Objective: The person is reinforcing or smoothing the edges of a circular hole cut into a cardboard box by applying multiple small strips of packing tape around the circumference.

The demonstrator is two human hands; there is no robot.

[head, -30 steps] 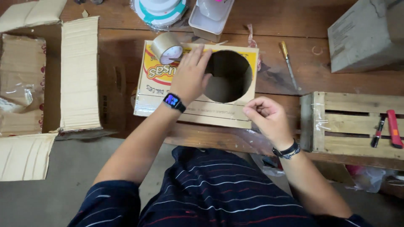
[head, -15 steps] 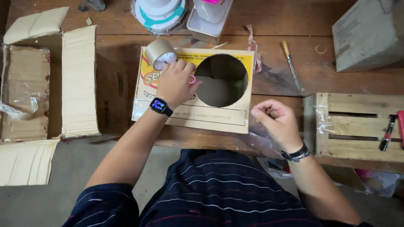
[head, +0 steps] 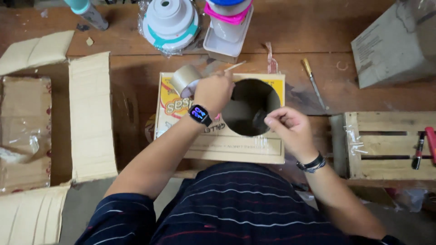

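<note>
A flat yellow-and-tan cardboard box (head: 218, 145) with a large round hole (head: 247, 106) lies on the wooden table in front of me. My left hand (head: 213, 90), with a smartwatch on its wrist, is closed on a roll of brown packing tape (head: 184, 78) at the box's upper left corner. My right hand (head: 286, 127) hovers at the hole's right edge. Its fingers are pinched together on what looks like the tape's free end, a faint translucent strip (head: 256, 119) running across the hole.
An opened cardboard carton (head: 91, 113) with spread flaps lies at the left. A wooden crate (head: 386, 145) holding a red and a black marker (head: 424, 145) sits at the right. A screwdriver (head: 313, 81), a grey box (head: 395, 45) and plastic containers (head: 227, 27) lie behind.
My left hand slid from the box face onto the tape roll and lifted it. My right hand rose from the table's near edge to the hole's rim.
</note>
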